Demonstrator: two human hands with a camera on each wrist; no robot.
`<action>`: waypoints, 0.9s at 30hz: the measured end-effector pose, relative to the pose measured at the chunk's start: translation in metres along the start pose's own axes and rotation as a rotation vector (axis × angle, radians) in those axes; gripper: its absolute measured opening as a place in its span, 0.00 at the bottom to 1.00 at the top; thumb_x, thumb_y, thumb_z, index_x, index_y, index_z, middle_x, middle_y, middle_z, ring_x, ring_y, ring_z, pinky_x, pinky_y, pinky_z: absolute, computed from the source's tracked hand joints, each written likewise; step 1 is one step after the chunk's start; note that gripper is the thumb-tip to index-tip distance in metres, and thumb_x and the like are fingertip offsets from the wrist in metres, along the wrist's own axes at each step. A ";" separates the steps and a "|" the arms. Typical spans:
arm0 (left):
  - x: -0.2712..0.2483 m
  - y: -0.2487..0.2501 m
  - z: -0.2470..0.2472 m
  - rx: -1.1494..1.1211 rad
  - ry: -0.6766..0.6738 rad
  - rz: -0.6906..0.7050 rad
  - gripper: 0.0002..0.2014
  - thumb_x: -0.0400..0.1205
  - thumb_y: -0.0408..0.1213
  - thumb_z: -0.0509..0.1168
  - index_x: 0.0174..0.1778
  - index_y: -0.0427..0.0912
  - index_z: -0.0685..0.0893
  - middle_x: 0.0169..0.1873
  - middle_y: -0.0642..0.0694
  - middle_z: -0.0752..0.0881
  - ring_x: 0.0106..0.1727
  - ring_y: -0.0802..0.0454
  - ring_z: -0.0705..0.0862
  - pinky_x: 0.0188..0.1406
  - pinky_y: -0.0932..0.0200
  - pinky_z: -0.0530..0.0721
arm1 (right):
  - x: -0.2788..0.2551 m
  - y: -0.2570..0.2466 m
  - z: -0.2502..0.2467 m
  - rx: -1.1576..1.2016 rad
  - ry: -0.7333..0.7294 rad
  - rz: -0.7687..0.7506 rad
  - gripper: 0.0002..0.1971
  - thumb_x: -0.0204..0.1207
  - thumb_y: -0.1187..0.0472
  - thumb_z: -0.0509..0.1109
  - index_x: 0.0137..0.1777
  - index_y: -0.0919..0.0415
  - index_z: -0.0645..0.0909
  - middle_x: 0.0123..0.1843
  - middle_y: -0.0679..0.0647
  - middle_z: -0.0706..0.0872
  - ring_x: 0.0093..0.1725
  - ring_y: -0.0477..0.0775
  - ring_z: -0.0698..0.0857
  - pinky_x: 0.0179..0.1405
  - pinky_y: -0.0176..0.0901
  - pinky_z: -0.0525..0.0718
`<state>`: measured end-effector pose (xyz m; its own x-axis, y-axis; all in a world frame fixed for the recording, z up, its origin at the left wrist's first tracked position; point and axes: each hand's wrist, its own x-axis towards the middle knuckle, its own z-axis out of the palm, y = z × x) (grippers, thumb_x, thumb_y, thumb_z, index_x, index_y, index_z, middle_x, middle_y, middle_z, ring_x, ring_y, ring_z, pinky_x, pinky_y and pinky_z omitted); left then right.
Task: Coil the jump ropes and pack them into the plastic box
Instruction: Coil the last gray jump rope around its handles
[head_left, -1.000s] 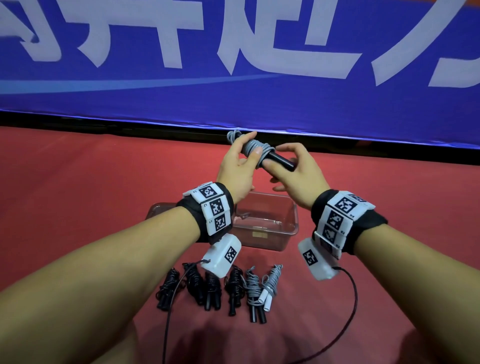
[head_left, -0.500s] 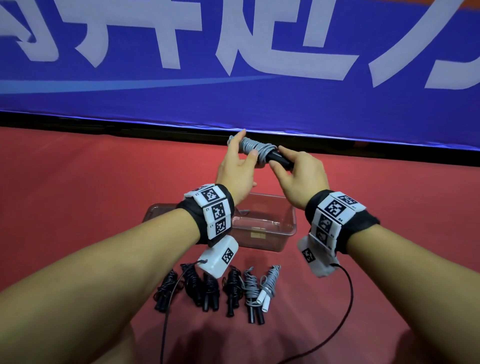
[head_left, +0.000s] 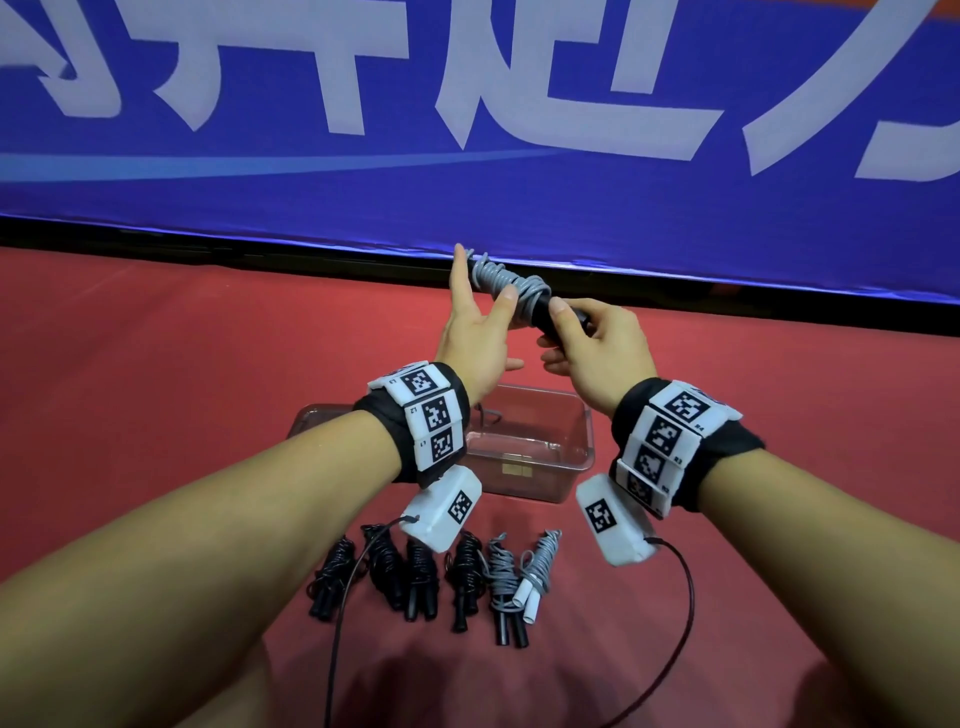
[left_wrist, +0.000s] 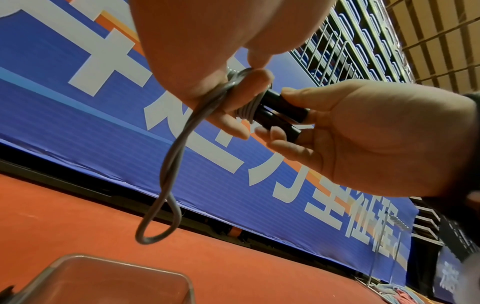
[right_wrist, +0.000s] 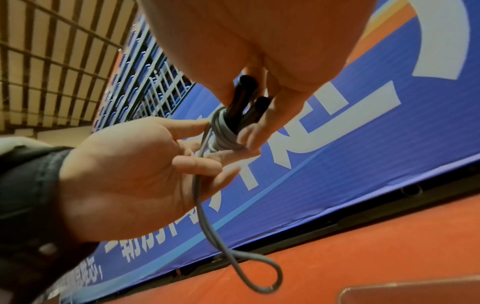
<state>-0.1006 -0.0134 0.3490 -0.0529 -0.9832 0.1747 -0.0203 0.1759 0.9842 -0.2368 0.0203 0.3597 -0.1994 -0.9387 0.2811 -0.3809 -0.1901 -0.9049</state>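
Above the clear plastic box (head_left: 582, 457), both hands hold a grey jump rope (head_left: 511, 286) with two black handles (head_left: 545, 317). My right hand (head_left: 582, 338) pinches the handles (right_wrist: 244, 100) side by side. Grey cord is wound tightly round their far end. My left hand (head_left: 480, 327) presses its thumb on the windings (left_wrist: 244, 107), with a finger beneath and the index finger pointing up. A loose loop of cord (left_wrist: 161, 205) hangs from the left hand (right_wrist: 145, 168) towards the box.
Several coiled ropes (head_left: 441, 571), most black and two grey, lie in a row on the red floor (head_left: 156, 389) in front of the box. A blue banner (head_left: 467, 130) stands close behind the hands. Wrist-camera cables trail over the floor.
Both hands have risen slightly and drawn closer. The bundle now tilts further up to the left. My left index finger has straightened upward, and my right hand now sits further up the handles.
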 end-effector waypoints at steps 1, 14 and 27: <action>0.001 -0.001 0.000 0.001 0.007 0.019 0.38 0.90 0.46 0.61 0.87 0.69 0.42 0.62 0.26 0.85 0.51 0.30 0.89 0.38 0.53 0.92 | -0.001 -0.002 0.000 0.039 -0.023 0.015 0.13 0.88 0.52 0.63 0.57 0.58 0.85 0.38 0.58 0.91 0.35 0.54 0.91 0.46 0.57 0.93; -0.006 0.003 -0.002 0.059 0.039 0.031 0.37 0.87 0.50 0.66 0.86 0.72 0.51 0.51 0.35 0.86 0.56 0.32 0.89 0.38 0.42 0.93 | -0.005 0.003 -0.006 -0.594 -0.021 -0.285 0.33 0.69 0.51 0.80 0.72 0.46 0.70 0.62 0.51 0.80 0.56 0.56 0.86 0.50 0.54 0.87; -0.001 -0.002 -0.005 0.205 0.085 0.126 0.26 0.87 0.53 0.58 0.78 0.79 0.60 0.50 0.37 0.91 0.52 0.39 0.90 0.51 0.33 0.90 | -0.002 0.000 -0.005 -0.766 0.020 -0.335 0.21 0.83 0.47 0.64 0.73 0.55 0.75 0.50 0.58 0.84 0.50 0.66 0.84 0.45 0.52 0.79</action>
<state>-0.0960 -0.0127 0.3471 0.0163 -0.9519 0.3061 -0.2209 0.2952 0.9296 -0.2411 0.0236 0.3608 0.0207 -0.8609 0.5084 -0.9298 -0.2035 -0.3068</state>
